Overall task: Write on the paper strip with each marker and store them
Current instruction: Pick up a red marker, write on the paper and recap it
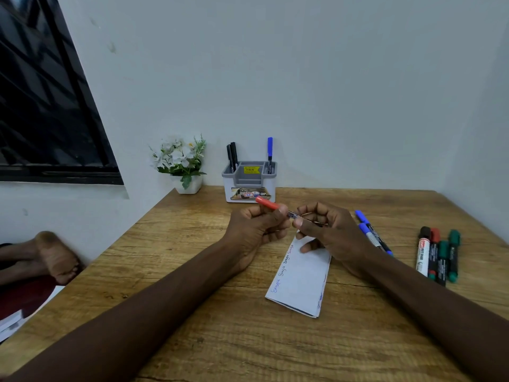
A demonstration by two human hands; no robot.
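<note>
You hold the red marker point(268, 204) with both hands, a little above the wooden table point(192, 340). Your left hand point(256, 227) has its fingers curled around the red cap end, which sticks out toward the back, and your right hand point(327, 230) pinches the dark barrel with thumb and fingers. The two hands are very near each other, and only a short piece of barrel shows between them. It is not possible to tell if the cap sits fully on. The paper strip point(300, 279) lies flat on the table just under and in front of your right hand, with short handwritten words in blue and black along its left edge. At the back, against the wall, stands the grey organizer point(249, 183); two black markers point(232, 157) stand in its left compartment and one blue marker point(270, 150) in its right one. Two more blue markers point(371, 232) lie on the table just beside your right hand. Further right, four thick markers point(440, 255) lie side by side with black, red and green caps. A small flower pot point(184, 161) stands left of the organizer.
</note>
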